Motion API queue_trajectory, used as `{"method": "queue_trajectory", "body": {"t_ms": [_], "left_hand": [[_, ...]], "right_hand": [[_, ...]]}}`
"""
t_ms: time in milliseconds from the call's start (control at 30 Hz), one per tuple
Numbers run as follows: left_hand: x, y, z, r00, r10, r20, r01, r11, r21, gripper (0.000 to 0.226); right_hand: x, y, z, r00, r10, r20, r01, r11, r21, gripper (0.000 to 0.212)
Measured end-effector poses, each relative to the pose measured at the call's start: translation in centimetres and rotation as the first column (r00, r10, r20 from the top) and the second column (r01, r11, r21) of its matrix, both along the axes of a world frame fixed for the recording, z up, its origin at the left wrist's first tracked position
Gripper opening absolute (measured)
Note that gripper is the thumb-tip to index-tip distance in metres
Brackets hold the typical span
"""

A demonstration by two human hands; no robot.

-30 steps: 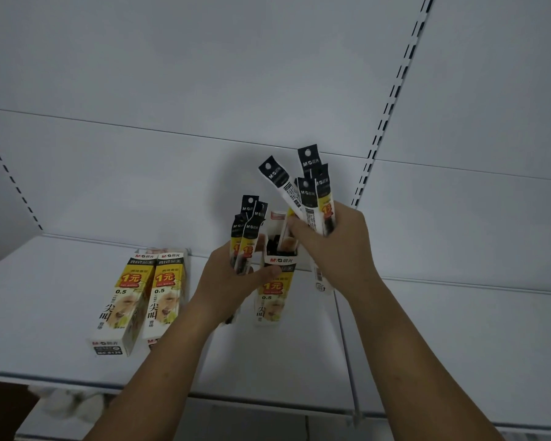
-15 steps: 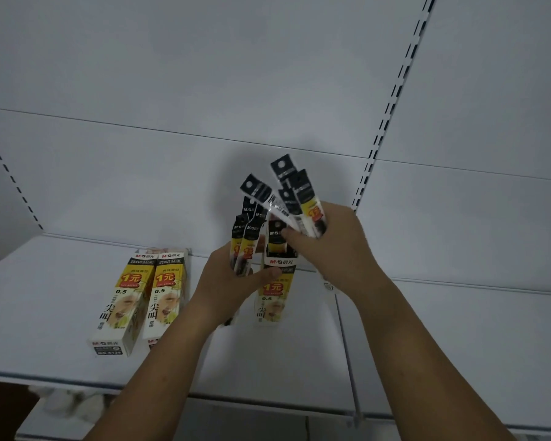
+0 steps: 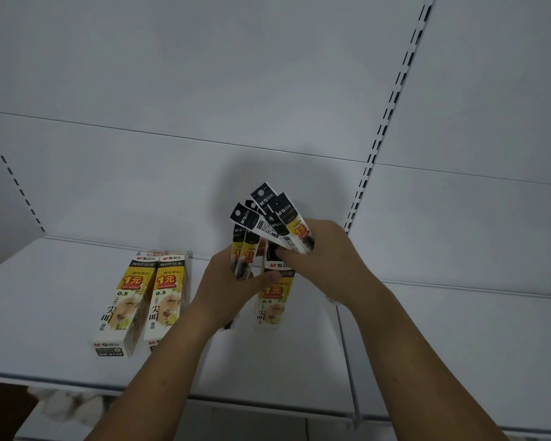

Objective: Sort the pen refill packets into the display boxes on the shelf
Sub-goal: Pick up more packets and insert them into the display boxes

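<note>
— Where are the packets [image 3: 287, 224]?
— My right hand [image 3: 325, 259] grips a fan of them; my left hand [image 3: 226, 281] pinches a few more, just above the box [image 3: 272, 300]. Light, slick and bendy, I judge: best held mid-length.

The shelf [image 3: 45, 313] is smooth sheet metal painted white and matt, like the back panel [image 3: 204, 74] behind it. The slotted upright [image 3: 392, 100] at one o'clock looks like the same painted metal. The display boxes [image 3: 140, 300] at nine o'clock are printed cardboard with a faint sheen. The refill packets [image 3: 277, 221] are thin, glossy plastic film. At seven o'clock, under the shelf edge, a white bundle [image 3: 67, 405] looks soft and crumpled, like cloth.
</note>
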State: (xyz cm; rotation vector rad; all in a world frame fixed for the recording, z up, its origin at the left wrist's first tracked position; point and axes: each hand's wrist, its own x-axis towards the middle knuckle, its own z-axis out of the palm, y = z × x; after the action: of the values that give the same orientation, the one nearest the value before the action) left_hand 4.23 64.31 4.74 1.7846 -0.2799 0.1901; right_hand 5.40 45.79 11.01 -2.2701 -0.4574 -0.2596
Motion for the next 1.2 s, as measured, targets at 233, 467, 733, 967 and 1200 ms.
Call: {"method": "queue_trajectory", "body": {"t_ms": [233,467,733,967,1200], "left_hand": [[-0.1,0.1,0.0,1.0,-0.006,0.005,0.006,1.0,0.006,0.026],[-0.1,0.2,-0.2,1.0,0.006,0.017,-0.006,1.0,0.016,0.026],[-0.3,-0.2,-0.1,1.0,0.016,0.017,-0.017,0.999,0.028,0.019],[0.0,0.0,-0.2,0.999,0.049,-0.006,-0.049,0.999,-0.008,0.023],[0.3,0.0,-0.5,0.999,0.044,-0.024,-0.044,0.999,-0.007,0.018]], "right_hand": [[-0.3,-0.6,1.0,0.994,0.1,-0.035,-0.098,0.994,0.04,0.007],[0.1,-0.6,1.9,0.978,0.196,-0.075,-0.206,0.965,-0.164,0.012],[0.3,-0.6,2.4,0.948,0.255,-0.192,-0.301,0.913,-0.276,0.037],[-0.2,-1.1,2.7,0.965,0.223,-0.135,-0.242,0.96,-0.142,0.013],[-0.5,-0.9,2.0,0.97,0.212,-0.118,-0.222,0.972,-0.077,0.013]]}}
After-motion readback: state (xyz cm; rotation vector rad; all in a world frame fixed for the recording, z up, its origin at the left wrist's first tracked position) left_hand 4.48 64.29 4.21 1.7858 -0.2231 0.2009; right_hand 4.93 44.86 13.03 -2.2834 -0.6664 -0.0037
